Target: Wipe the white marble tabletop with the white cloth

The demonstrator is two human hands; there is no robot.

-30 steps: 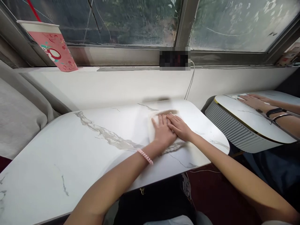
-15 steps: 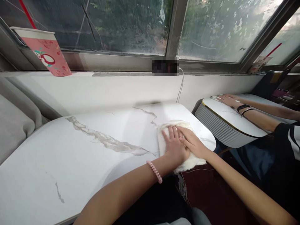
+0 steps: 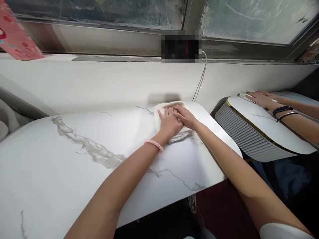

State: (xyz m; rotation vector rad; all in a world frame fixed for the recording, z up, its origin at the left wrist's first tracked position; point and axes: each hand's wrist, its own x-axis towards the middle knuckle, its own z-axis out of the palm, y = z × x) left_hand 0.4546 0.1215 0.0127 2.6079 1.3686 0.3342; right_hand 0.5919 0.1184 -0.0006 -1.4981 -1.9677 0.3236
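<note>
A white cloth [image 3: 182, 135] lies flat on the white marble-patterned table [image 3: 57, 166], close to the wall. My left hand [image 3: 171, 125], with a pink beaded bracelet [image 3: 155, 144] at the wrist, rests on the cloth with its fingers spread. Partly over it lies my right hand [image 3: 187, 118], fingers stretched across the back of the left and touching the cloth. Both palms face down, and part of the left hand is hidden beneath the right.
Another person's hands [image 3: 260, 99] lie on a second table [image 3: 259, 116] at right, which has a ribbed side. On the sill stand a pink cup [image 3: 17, 36] and a blurred dark object [image 3: 181, 46]; a white cable [image 3: 202, 74] hangs from there.
Both my hands and the cloth have slid from the table's near edge toward the wall. The view has tipped downward and come closer to the wall.
</note>
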